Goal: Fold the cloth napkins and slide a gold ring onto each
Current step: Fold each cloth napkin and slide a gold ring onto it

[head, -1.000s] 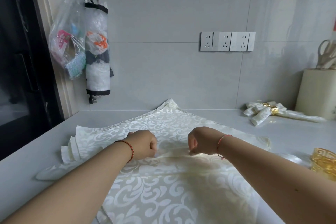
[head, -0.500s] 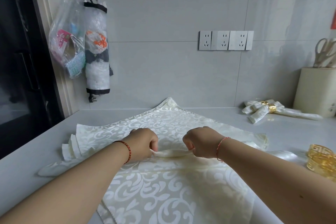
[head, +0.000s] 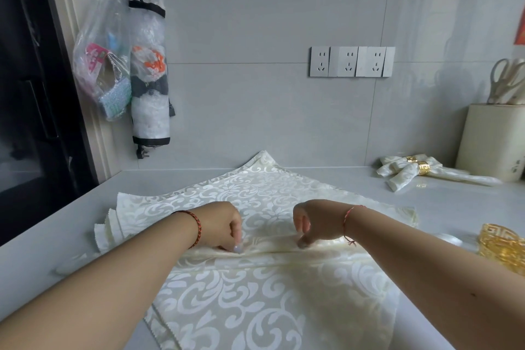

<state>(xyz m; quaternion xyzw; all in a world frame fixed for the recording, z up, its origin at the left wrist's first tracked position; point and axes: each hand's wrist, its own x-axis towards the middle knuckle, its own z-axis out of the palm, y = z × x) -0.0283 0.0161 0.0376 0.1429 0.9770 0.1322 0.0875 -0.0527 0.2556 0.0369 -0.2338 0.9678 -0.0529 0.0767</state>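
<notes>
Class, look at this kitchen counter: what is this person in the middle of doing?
A person is pleating a cream patterned napkin spread on the counter. The left hand and right hand each pinch a raised fold across its middle. Two finished napkins with gold rings lie at the back right; spare gold rings wait at the right edge.

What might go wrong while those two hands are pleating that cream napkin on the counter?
The left hand and right hand only pinch the pleat near its middle, so its outer ends may spring open. More napkins lie beneath, so a lower layer could get dragged along. The loose gold rings sit close to the right forearm and could be knocked.
</notes>
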